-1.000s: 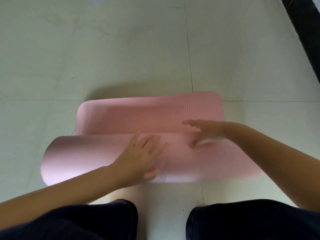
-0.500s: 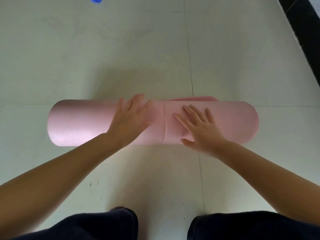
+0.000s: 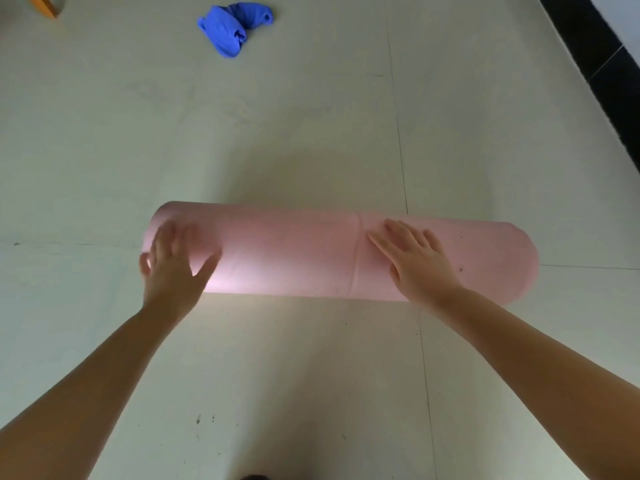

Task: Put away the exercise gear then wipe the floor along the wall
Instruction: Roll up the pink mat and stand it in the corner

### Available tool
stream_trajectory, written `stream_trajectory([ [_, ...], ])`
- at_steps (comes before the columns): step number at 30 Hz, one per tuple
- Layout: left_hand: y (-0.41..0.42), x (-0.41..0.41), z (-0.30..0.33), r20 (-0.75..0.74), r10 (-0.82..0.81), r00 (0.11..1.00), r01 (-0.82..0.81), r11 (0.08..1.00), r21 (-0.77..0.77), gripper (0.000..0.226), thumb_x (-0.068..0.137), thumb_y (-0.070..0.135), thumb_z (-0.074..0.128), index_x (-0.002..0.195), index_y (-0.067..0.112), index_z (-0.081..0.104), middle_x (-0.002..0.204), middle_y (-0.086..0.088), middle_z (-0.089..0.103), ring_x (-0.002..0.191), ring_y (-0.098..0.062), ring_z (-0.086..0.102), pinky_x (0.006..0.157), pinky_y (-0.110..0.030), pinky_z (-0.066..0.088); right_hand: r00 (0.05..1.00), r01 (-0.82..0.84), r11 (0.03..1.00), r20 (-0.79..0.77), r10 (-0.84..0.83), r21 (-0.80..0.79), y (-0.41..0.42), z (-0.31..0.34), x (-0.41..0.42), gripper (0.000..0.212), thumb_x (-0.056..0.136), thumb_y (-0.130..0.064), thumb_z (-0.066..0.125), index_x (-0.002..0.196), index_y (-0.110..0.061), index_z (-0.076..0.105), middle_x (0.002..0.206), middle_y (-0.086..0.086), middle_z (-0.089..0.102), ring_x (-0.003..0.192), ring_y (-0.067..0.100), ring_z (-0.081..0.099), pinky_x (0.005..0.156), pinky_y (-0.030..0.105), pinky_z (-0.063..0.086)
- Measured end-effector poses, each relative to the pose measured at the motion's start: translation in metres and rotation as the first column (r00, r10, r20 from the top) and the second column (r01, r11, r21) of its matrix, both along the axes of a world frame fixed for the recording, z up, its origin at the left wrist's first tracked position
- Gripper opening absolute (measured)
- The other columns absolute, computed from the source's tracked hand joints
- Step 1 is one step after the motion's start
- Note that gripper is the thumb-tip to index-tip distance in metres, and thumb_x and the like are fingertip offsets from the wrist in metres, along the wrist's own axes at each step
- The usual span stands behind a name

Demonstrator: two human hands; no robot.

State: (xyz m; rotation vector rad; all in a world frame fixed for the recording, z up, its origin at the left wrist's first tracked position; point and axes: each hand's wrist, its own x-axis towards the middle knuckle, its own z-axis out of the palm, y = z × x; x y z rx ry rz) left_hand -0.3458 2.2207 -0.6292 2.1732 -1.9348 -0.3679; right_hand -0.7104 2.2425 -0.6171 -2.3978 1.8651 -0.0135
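A pink exercise mat (image 3: pixel 294 252) lies fully rolled into a long cylinder across the pale tiled floor in the middle of the head view. My left hand (image 3: pixel 173 265) rests flat on the roll's left end, fingers spread and blurred by motion. My right hand (image 3: pixel 415 259) presses flat on the roll right of its middle, fingers straight and pointing away from me. Both forearms reach in from the bottom corners.
A crumpled blue cloth (image 3: pixel 230 27) lies on the floor far ahead, left of centre. An orange-edged object (image 3: pixel 43 5) shows at the top left corner. A dark skirting strip (image 3: pixel 602 67) runs along the wall at the upper right. Pale floor tiles (image 3: pixel 311 375) surround the roll.
The last flat stretch of mat has been rolled up and the roll has moved away from me. My left hand has slid from the middle to the roll's left end.
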Motion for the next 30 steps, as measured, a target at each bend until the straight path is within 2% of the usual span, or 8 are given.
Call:
stream_trajectory([
  [3, -0.014, 0.024, 0.005, -0.378, 0.252, 0.891, -0.222, 0.967, 0.121, 0.088, 0.084, 0.044, 0.066, 0.150, 0.020, 0.012, 0.154, -0.007, 0.020, 0.138, -0.030, 0.029, 0.108, -0.050, 0.031, 0.999, 0.031, 0.998, -0.025, -0.030, 0.062, -0.019, 0.006, 0.002, 0.063, 0.088, -0.008, 0.053, 0.146, -0.025, 0.035, 0.152, 0.010, 0.032, 0.139, 0.029, 0.030, 0.110, 0.051, 0.027],
  [6, -0.030, 0.046, 0.003, -0.663, 0.468, 0.585, -0.295, 0.884, 0.364, 0.113, 0.054, 0.066, 0.077, 0.143, 0.013, 0.033, 0.136, -0.010, 0.051, 0.124, -0.031, 0.050, 0.102, -0.044, 0.040, 0.996, 0.065, 0.986, -0.067, -0.055, 0.155, -0.027, 0.011, 0.004, 0.063, 0.094, -0.013, 0.042, 0.150, -0.029, 0.020, 0.156, 0.004, 0.020, 0.143, 0.024, 0.018, 0.112, 0.044, 0.022],
  [12, -0.002, 0.062, 0.014, -0.710, 0.515, 0.480, 0.133, 0.758, 0.639, 0.102, 0.026, 0.056, 0.090, 0.115, 0.019, 0.057, 0.111, -0.003, 0.070, 0.107, -0.022, 0.062, 0.085, -0.034, 0.048, 0.986, 0.073, 0.953, -0.167, -0.024, 0.293, -0.022, 0.023, 0.012, 0.075, 0.091, -0.020, 0.047, 0.151, -0.030, 0.005, 0.155, 0.008, 0.012, 0.143, 0.026, 0.013, 0.109, 0.047, 0.026],
  [16, 0.019, 0.042, 0.026, -0.756, 0.501, 0.421, 0.049, 0.820, 0.570, 0.068, 0.056, 0.043, 0.076, 0.115, 0.013, 0.060, 0.113, -0.012, 0.067, 0.102, -0.028, 0.063, 0.080, -0.038, 0.048, 0.973, 0.018, 0.926, -0.222, 0.072, 0.377, -0.006, 0.033, 0.021, 0.092, 0.087, -0.035, 0.054, 0.149, -0.035, -0.014, 0.158, 0.009, -0.010, 0.146, 0.032, -0.004, 0.112, 0.054, 0.018],
  [21, -0.018, 0.005, 0.124, -0.805, 0.259, 0.534, 0.128, 0.916, 0.380, 0.082, 0.034, 0.054, 0.086, 0.104, 0.018, 0.064, 0.099, -0.004, 0.073, 0.094, -0.023, 0.068, 0.078, -0.037, 0.050, 0.991, 0.025, 0.979, -0.133, 0.002, 0.204, -0.007, 0.059, 0.029, 0.100, 0.086, -0.045, 0.056, 0.148, -0.026, -0.020, 0.158, 0.015, -0.010, 0.147, 0.031, -0.004, 0.116, 0.048, 0.014],
  [24, -0.050, -0.026, 0.205, -0.773, 0.072, 0.631, 0.144, 0.968, 0.207, 0.056, 0.043, 0.047, 0.082, 0.092, 0.022, 0.068, 0.086, 0.006, 0.075, 0.077, -0.013, 0.070, 0.072, -0.030, 0.050, 0.997, 0.072, 0.995, -0.027, -0.071, 0.067, -0.020, 0.089, 0.017, 0.109, 0.081, -0.049, 0.062, 0.149, -0.023, -0.019, 0.159, 0.014, -0.006, 0.147, 0.032, 0.002, 0.116, 0.048, 0.019],
  [27, -0.073, -0.065, 0.282, -0.662, -0.132, 0.738, 0.193, 0.981, 0.019, 0.037, 0.057, 0.042, 0.084, 0.088, 0.028, 0.069, 0.083, 0.014, 0.071, 0.074, -0.005, 0.066, 0.071, -0.023, 0.048, 0.951, 0.168, 0.986, 0.263, -0.165, 0.013, -0.030, 0.130, 0.011, 0.107, 0.080, -0.045, 0.067, 0.152, -0.018, -0.007, 0.157, 0.015, 0.009, 0.144, 0.033, 0.014, 0.113, 0.045, 0.027],
  [30, -0.075, -0.108, 0.357, -0.477, -0.380, 0.793, 0.383, 0.919, -0.094, 0.027, 0.076, 0.031, 0.077, 0.099, 0.035, 0.062, 0.093, 0.021, 0.061, 0.078, -0.003, 0.056, 0.070, -0.004, 0.039, 0.772, 0.280, 0.955, 0.568, -0.286, 0.100, -0.033, 0.191, 0.015, 0.094, 0.085, -0.039, 0.064, 0.152, -0.018, 0.003, 0.155, 0.010, 0.016, 0.140, 0.027, 0.024, 0.112, 0.038, 0.029],
])
